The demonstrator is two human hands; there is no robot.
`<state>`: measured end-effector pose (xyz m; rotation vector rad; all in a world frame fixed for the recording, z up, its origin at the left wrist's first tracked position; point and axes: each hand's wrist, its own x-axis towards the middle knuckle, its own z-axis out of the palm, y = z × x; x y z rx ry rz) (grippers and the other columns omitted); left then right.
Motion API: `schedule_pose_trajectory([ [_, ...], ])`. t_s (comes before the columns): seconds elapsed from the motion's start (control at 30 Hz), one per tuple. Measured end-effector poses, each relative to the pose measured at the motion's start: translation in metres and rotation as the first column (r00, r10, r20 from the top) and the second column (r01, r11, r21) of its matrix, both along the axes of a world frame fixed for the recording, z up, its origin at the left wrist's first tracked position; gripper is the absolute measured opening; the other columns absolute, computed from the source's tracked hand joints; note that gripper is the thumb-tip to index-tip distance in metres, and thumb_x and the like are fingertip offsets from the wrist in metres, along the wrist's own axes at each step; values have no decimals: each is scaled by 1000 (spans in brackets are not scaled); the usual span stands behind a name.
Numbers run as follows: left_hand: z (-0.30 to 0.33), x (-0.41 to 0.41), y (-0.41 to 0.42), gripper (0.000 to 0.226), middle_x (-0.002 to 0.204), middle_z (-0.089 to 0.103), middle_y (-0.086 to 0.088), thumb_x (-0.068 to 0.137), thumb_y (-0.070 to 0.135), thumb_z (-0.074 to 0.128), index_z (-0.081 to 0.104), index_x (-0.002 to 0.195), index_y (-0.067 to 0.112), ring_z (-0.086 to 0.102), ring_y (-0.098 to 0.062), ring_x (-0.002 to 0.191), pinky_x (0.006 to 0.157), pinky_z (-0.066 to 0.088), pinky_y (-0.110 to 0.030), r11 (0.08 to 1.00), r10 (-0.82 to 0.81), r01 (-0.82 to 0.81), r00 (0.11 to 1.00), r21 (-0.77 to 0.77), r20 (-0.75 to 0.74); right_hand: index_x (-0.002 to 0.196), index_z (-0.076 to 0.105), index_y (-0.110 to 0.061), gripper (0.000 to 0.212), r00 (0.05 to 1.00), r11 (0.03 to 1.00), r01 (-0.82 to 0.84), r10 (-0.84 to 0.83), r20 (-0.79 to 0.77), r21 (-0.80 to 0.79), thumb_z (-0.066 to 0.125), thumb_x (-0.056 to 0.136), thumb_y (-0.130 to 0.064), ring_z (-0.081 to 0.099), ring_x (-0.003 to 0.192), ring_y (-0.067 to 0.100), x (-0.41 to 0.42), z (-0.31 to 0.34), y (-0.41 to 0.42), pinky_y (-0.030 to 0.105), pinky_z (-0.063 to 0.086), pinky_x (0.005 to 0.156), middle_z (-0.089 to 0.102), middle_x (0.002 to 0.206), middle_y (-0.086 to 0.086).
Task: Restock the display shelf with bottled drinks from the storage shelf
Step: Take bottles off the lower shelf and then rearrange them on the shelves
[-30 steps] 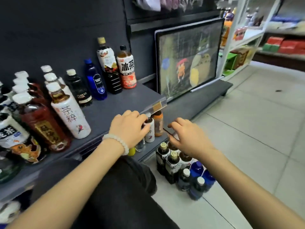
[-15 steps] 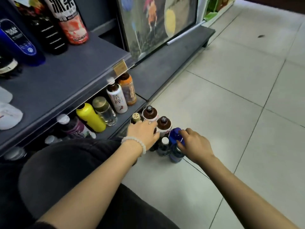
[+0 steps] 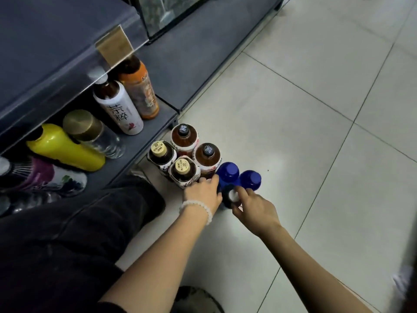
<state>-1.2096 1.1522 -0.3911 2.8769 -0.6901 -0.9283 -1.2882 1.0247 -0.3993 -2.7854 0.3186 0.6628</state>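
Several bottled drinks stand in a cluster on the tiled floor by the shelf's corner: two brown tea bottles with dark caps, two gold-capped bottles and two blue bottles. Nearest me is a dark bottle with a white cap. My right hand pinches it at the neck with thumb and fingers. My left hand, with a bead bracelet, lies curled against that bottle and the near blue bottle; what it covers is hidden.
The low shelf at left holds a white-labelled tea bottle, an orange bottle, a yellow bottle and a gold-lidded jar. My knee in dark trousers is beside it. Tiled floor stretches right.
My view has dropped from the upper shelf to the floor. Both hands came down from the shelf edge onto the floor bottles, and the right hand moved from the blue bottle to the white-capped one.
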Motion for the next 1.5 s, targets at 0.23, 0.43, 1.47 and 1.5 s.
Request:
schedule_pose_trajectory([
  [0.23,-21,9,5,38,125,45,-15,95,31,48,36,129,20,55,-33,109,83,47,-39,998,6,-14,994,-68,-111,122,43,-16,33,998,999,-50,50,-28,-1,46,94,-32,57,84,26,17,-14,2,28,33,59,56,109,7],
  [0.43,-21,8,7,32,117,49,-19,95,28,48,36,122,17,57,-38,103,78,46,-41,997,-5,-5,991,-74,-137,117,44,-15,28,997,996,-72,70,-44,-49,43,96,-32,42,69,23,18,-14,3,24,26,48,57,104,8],
  [1.47,261,-5,151,20,108,62,0,86,47,47,52,100,33,56,-27,103,79,43,-35,930,178,-2,877,-368,446,115,59,-23,37,802,936,-331,345,488,-118,54,86,-45,61,99,26,22,249,76,26,34,67,68,104,4],
  [1.5,275,-2,159,18,108,62,2,87,45,47,52,100,33,55,-26,103,77,43,-34,926,190,0,864,-377,465,114,60,-22,38,787,933,-340,352,507,-120,54,85,-46,61,98,27,28,259,82,27,36,67,69,103,5],
])
